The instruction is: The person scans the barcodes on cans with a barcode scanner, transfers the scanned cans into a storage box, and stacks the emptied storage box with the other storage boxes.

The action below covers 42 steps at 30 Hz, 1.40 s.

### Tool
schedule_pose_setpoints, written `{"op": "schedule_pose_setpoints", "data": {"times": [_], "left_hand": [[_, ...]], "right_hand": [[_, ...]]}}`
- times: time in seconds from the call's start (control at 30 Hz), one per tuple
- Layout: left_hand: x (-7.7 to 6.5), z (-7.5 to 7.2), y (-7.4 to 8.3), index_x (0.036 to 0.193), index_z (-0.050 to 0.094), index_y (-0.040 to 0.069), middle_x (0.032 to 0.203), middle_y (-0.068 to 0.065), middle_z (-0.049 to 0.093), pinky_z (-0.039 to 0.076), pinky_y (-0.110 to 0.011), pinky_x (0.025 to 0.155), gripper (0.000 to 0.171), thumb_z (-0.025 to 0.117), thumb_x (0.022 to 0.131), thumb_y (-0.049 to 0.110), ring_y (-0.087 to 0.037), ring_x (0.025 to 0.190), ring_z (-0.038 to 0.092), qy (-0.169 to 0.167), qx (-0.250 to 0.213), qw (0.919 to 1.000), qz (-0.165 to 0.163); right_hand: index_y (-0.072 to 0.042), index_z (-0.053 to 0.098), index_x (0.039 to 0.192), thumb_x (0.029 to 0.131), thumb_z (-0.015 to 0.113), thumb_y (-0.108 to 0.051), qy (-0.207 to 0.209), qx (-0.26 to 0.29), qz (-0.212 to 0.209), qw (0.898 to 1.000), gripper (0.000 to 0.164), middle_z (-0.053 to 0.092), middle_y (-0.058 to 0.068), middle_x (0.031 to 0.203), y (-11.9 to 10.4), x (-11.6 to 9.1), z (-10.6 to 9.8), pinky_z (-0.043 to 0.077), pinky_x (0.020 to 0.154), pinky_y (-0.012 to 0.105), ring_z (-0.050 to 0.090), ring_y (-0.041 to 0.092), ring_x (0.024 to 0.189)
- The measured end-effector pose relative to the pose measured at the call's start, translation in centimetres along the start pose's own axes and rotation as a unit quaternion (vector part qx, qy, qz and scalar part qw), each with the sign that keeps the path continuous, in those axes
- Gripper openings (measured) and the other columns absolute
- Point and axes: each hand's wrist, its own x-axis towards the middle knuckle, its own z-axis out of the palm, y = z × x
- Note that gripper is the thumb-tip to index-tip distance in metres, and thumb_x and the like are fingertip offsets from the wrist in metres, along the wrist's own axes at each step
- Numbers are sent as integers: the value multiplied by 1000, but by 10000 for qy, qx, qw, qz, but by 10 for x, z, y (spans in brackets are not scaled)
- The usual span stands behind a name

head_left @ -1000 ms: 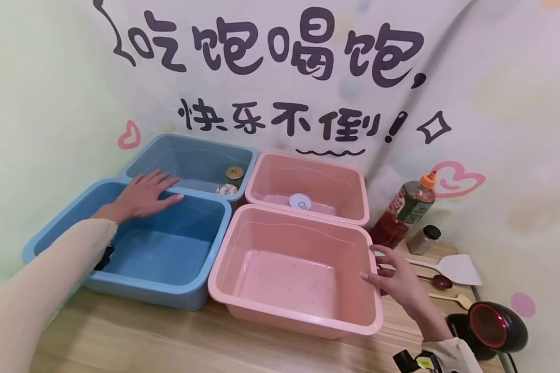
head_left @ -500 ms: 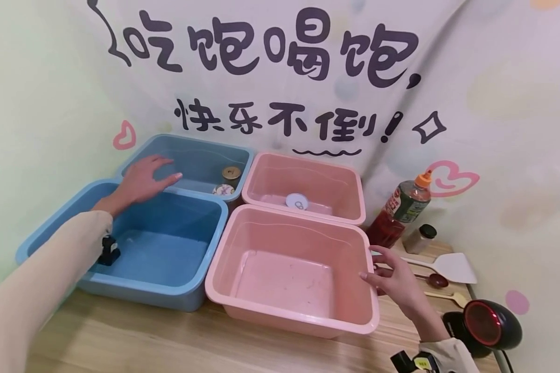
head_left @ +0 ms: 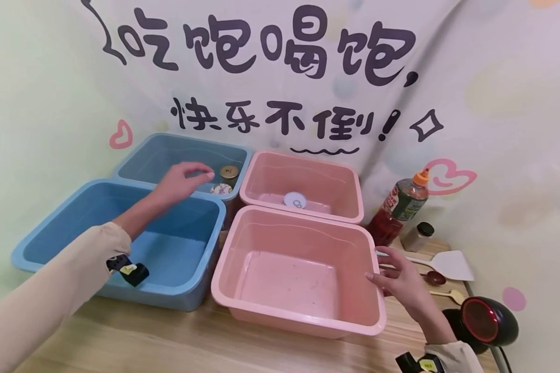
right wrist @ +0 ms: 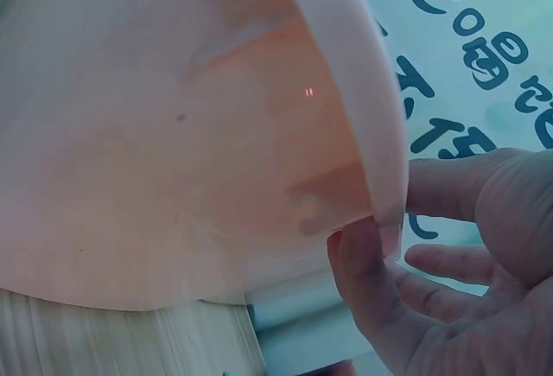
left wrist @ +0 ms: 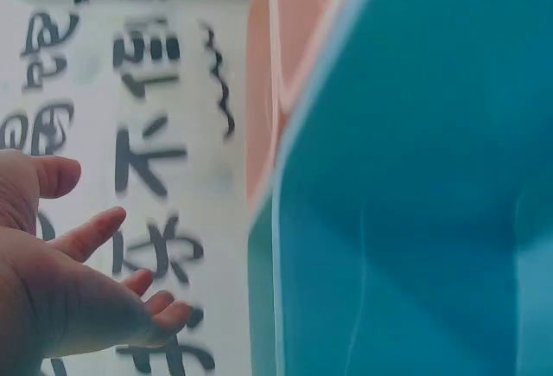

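My right hand (head_left: pixel 401 277) grips the right rim of the front pink basin (head_left: pixel 280 316). In the right wrist view the thumb (right wrist: pixel 363 264) lies on one side of that rim, with the fingers on the other side. My left hand (head_left: pixel 179 182) hovers over the back part of the front blue basin (head_left: pixel 158 292), its fingers loosely bent and holding nothing. Just right of its fingertips, a gold-topped can (head_left: pixel 229 172) and a can with a patterned lid (head_left: pixel 221 189) stand in the back blue basin (head_left: pixel 154 140).
A white-lidded can (head_left: pixel 295 199) stands in the back pink basin (head_left: pixel 308 160). To the right are a red sauce bottle (head_left: pixel 399 207), a small black-capped jar (head_left: pixel 418 237), a white spatula (head_left: pixel 450 264), two spoons and a black device (head_left: pixel 487 321). Wood tabletop (head_left: pixel 168 342) lies in front.
My left hand has left the blue rim, risen and moved right towards the cans. The front pink basin has shifted slightly right in my right hand's grip.
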Motion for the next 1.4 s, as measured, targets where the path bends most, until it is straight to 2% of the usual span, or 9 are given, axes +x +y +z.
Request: {"op": "schedule_pose_setpoints", "data": {"times": [0.13,0.27,0.43,0.57,0.7,0.83,1.03,1.27,1.4], "left_hand": [[-12,19,7,141,52,2,146,-24,51,40,-59,111,46,52,104,30,-42,136,47,-644,-486,9966,-140],[-21,33,11,136,57,2,145,-22,52,48,-54,105,41,58,102,26,-43,132,52,-1217,-517,9912,103],[-29,48,12,132,60,2,137,-21,58,53,-51,100,40,63,98,21,-41,128,56,-1847,-522,9812,196],[-34,60,12,137,56,4,141,-22,56,54,-51,98,48,69,93,19,-44,134,49,-2302,-237,9728,84],[-37,68,12,136,56,4,143,-23,52,58,-47,91,53,74,88,18,-45,136,45,-2243,48,9745,28],[-39,72,12,136,57,4,140,-23,55,60,-43,86,55,76,86,16,-45,133,47,-2138,169,9767,-56],[-41,78,12,137,55,4,138,-23,57,59,-45,88,61,79,82,15,-42,127,53,-2197,375,9744,-304],[-39,87,14,138,54,4,134,-21,58,60,-41,84,67,82,78,12,-33,113,58,-2191,754,9722,-345],[-37,92,13,139,53,6,138,-21,54,60,-38,82,69,82,76,10,-32,113,55,-2285,945,9683,-362]], "right_hand": [[-2,38,148,88,76,-11,26,8,-10,10000,71,54,34,132,3,-3,-4,61,66,35,71,17,94],[-2,39,148,89,74,-9,33,52,-73,10000,69,55,34,130,7,-4,-9,61,65,34,68,4,86],[-2,39,148,90,73,-9,-35,61,-111,9999,68,54,36,130,9,-5,-13,61,66,36,68,4,87],[-3,39,147,90,73,-9,-68,60,-109,9999,67,56,34,128,11,-5,-14,61,66,37,68,5,86],[-3,40,147,90,73,-10,-89,84,-111,9999,66,56,35,128,11,-5,-15,61,66,37,69,6,86],[-4,39,148,90,73,-10,-91,76,-83,9999,67,56,35,128,11,-6,-15,61,66,37,69,7,87],[-3,39,148,90,73,-10,-122,128,-66,9998,68,56,35,129,10,-8,-16,61,67,37,69,7,87],[0,37,149,90,72,-8,-204,334,-35,9992,69,58,32,124,13,-8,-19,61,68,35,69,6,87],[2,36,150,90,72,-7,-243,396,-16,9989,70,61,26,117,13,-8,-20,61,66,34,69,7,84]]}}
